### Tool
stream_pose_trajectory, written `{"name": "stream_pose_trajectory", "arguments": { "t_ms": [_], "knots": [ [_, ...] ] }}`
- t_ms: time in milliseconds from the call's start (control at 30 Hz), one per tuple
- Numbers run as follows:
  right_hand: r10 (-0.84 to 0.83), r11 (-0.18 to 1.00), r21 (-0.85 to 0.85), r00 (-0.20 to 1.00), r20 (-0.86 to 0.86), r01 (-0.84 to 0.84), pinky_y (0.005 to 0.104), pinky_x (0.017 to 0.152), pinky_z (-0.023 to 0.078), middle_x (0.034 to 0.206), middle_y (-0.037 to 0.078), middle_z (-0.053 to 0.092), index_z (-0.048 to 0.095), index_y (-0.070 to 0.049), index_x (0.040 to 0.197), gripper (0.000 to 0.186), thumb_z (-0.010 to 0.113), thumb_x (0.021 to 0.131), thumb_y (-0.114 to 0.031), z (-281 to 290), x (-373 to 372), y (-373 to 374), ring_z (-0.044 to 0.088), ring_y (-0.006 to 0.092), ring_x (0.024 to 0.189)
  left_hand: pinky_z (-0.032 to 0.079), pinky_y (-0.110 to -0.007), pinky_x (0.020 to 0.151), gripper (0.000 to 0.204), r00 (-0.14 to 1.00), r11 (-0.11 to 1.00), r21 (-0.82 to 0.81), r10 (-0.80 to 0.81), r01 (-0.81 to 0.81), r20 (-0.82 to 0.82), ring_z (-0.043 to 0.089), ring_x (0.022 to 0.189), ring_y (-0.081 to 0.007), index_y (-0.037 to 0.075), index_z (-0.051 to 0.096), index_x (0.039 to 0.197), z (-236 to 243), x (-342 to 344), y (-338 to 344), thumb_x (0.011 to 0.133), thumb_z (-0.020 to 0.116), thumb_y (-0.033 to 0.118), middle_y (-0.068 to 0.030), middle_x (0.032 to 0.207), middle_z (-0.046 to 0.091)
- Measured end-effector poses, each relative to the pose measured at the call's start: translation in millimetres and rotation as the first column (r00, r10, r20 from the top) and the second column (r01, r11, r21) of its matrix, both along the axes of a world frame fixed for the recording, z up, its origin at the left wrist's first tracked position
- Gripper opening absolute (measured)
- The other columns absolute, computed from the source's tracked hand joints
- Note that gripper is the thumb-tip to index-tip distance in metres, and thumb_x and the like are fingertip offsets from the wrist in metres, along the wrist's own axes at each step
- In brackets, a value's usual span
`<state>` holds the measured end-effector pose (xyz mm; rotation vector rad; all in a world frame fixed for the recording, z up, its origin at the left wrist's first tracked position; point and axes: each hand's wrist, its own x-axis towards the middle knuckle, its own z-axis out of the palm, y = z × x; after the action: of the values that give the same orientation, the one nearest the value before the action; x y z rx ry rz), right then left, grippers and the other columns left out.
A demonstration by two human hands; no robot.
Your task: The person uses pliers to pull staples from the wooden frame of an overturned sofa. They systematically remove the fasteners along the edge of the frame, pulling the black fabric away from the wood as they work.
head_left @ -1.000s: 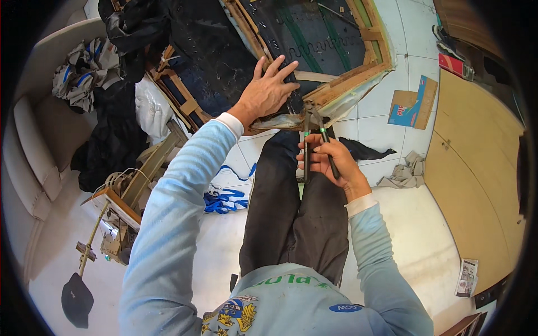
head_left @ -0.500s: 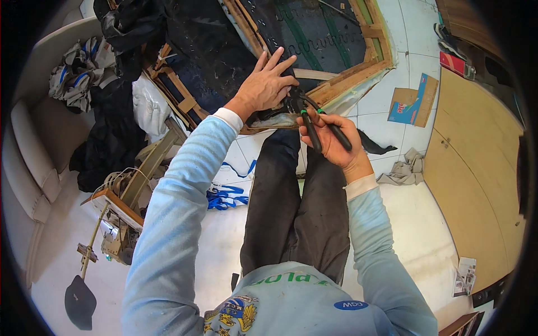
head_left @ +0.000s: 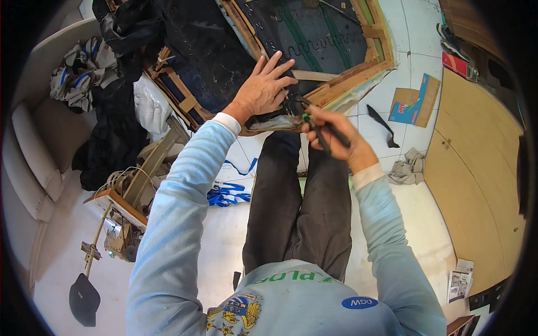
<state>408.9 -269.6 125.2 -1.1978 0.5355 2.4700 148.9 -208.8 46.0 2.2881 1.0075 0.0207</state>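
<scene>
My left hand [head_left: 262, 88] lies with fingers spread on black fabric at the near corner of a wooden furniture frame [head_left: 344, 78]. In my right hand [head_left: 341, 134] is a pair of pliers [head_left: 318, 136] with black handles and green accents, its fingers wrapped round the grips. The plier jaws point at the frame's corner, just beside my left fingers. What they bite on is too small and dark to make out. Black cloth [head_left: 204, 39] covers the frame's left part, and zigzag springs [head_left: 322, 45] show over a dark backing inside it.
To the left stand a sewing machine [head_left: 120, 235] on its stand and a grey sofa [head_left: 33, 157] with fabric heaped on it. Blue straps [head_left: 227, 193] lie on the floor between. A cardboard piece [head_left: 414, 103], a black scrap [head_left: 384, 126] and a beige cabinet [head_left: 476, 168] are at right.
My right hand has rolled over the pliers, so its back now faces up, and the handles tilt differently. The left hand stays nearly in place.
</scene>
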Motion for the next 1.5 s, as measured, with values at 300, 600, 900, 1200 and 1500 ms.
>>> {"name": "stream_pose_trajectory", "arguments": {
  "t_ms": [300, 600, 900, 1200, 1500],
  "knots": [
    [0.238, 0.601, 0.294, 0.517, 0.822, -0.744, 0.0402, 0.072, 0.053, 0.08, 0.013, 0.067, 0.063, -0.001, 0.09, 0.027, 0.082, 0.092, -0.02, -9, -35, -169, 0.066, 0.0253, 0.073, 0.018, -0.064, 0.132, 0.051, 0.995, 0.995, 0.095, -0.015, 0.024, -0.096, 0.026, 0.163, -0.0398, 0.023, 0.057, 0.152, 7, 4, -4, 0.102, 0.065, 0.028, -0.0077, 0.172, 0.039],
    [0.049, 0.888, 0.329, 0.776, 0.628, -0.322, 0.0329, 0.092, 0.061, 0.11, 0.01, 0.075, 0.068, 0.002, 0.125, 0.026, 0.061, 0.101, 0.0, 30, -7, -165, 0.076, 0.0193, 0.102, 0.014, -0.064, 0.133, 0.046, 0.95, 0.963, 0.093, -0.227, 0.251, -0.212, 0.032, 0.16, -0.0308, 0.025, 0.066, 0.145, 14, 26, -47, 0.101, 0.068, 0.039, -0.0024, 0.157, 0.054],
    [-0.005, 0.953, 0.248, 0.806, 0.591, -0.176, 0.0336, 0.092, 0.061, 0.119, 0.012, 0.07, 0.065, 0.003, 0.129, 0.031, 0.058, 0.099, 0.001, 30, -7, -148, 0.075, 0.0217, 0.107, 0.038, -0.045, 0.118, 0.053, 0.73, 0.774, -0.079, -0.622, 0.628, -0.285, 0.064, 0.126, -0.018, 0.032, 0.074, 0.127, -5, 50, 32, 0.079, 0.087, 0.051, 0.006, 0.116, 0.074],
    [-0.02, 0.976, 0.211, 0.95, 0.311, -0.049, 0.0415, 0.101, 0.063, 0.135, 0.019, 0.065, 0.059, 0.006, 0.138, 0.04, 0.054, 0.098, 0.003, 47, -30, -124, 0.072, 0.0321, 0.12, 0.023, -0.056, 0.132, 0.065, 0.969, 0.959, 0.14, -0.246, 0.246, -0.014, 0.041, 0.153, -0.026, 0.021, 0.066, 0.139, 11, 13, 1, 0.08, 0.089, 0.034, -0.0056, 0.155, 0.051],
    [-0.28, 0.956, 0.125, 0.953, 0.12, 0.265, 0.0636, 0.112, 0.051, 0.15, 0.02, 0.058, 0.049, 0.003, 0.154, 0.059, 0.052, 0.095, 0.002, 11, -98, -132, 0.059, 0.0406, 0.138, 0.059, -0.03, 0.081, 0.044, 0.48, -0.151, -0.885, 0.794, -0.44, -0.374, 0.07, 0.087, -0.0146, 0.002, 0.063, 0.143, 24, -6, -94, 0.105, 0.072, 0.024, -0.0048, 0.108, 0.076]
  ]
}}
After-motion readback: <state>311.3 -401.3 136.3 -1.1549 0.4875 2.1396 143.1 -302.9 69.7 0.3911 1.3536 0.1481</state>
